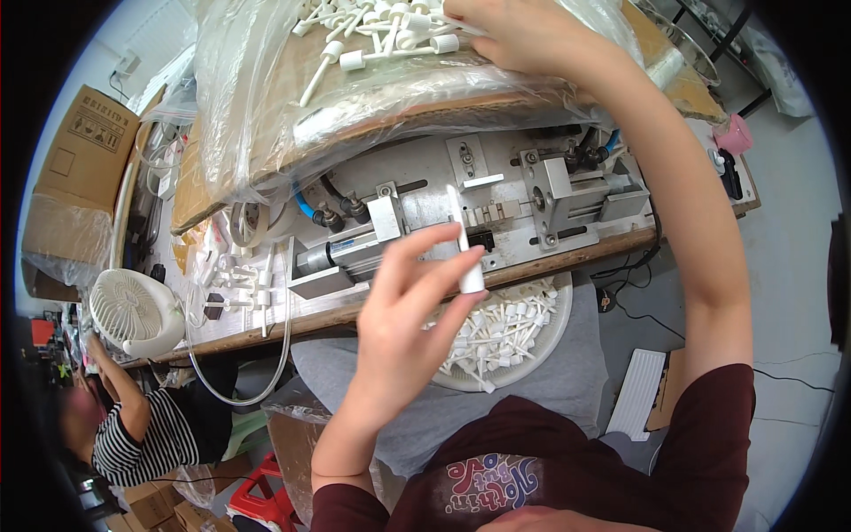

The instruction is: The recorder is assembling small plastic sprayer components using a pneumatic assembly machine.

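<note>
The hands are well apart. Close to the centre of the view, the left hand [408, 297] pinches a white plastic piece [469, 271] between thumb and fingertips, thinner end toward 12 o'clock. Near 1 o'clock, the right hand [523, 37] reaches to the edge of a loose pile of white pieces [415, 21] on plastic-covered cardboard [355, 120]; whether its fingers grip one I cannot tell. A metal fixture [430, 208] sits on the bench [567, 255], beyond the left hand. Toward 4 o'clock, a round bowl [562, 330] holds more such pieces.
</note>
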`<control>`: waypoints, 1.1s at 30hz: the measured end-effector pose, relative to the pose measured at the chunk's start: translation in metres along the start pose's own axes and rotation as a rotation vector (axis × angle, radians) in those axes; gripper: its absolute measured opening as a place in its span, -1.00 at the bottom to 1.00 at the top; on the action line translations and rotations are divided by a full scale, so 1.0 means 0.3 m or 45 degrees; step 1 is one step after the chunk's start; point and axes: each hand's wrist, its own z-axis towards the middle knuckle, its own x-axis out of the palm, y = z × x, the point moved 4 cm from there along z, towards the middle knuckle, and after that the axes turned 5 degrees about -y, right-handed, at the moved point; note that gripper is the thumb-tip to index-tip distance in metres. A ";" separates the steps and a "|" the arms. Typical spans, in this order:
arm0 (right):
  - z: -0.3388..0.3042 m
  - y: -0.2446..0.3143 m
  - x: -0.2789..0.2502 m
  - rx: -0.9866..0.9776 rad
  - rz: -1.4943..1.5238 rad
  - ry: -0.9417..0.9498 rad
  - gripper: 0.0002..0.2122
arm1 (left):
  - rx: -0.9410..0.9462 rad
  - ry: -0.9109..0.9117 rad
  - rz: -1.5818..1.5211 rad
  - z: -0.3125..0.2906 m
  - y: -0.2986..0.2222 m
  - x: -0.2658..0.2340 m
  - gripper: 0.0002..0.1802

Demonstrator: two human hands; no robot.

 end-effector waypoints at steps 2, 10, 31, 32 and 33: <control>-0.018 -0.008 -0.009 -0.039 -0.051 0.006 -0.83 | 0.077 -0.003 0.128 -0.030 0.027 0.042 -0.62; -0.116 -0.052 -0.017 -0.076 0.173 -0.075 -0.85 | 0.296 -0.020 0.584 -0.056 0.058 0.132 -0.68; -0.505 0.305 -0.053 -0.267 0.828 -0.701 -0.65 | -0.494 0.061 -0.765 -0.049 0.103 0.126 -0.68; -0.535 0.333 -0.038 -0.252 0.894 -0.690 -0.62 | -0.701 0.082 -1.233 -0.066 0.116 0.138 -0.66; -0.569 0.351 -0.013 -0.319 0.818 -0.664 -0.60 | -0.732 0.125 -1.361 -0.076 0.122 0.150 -0.64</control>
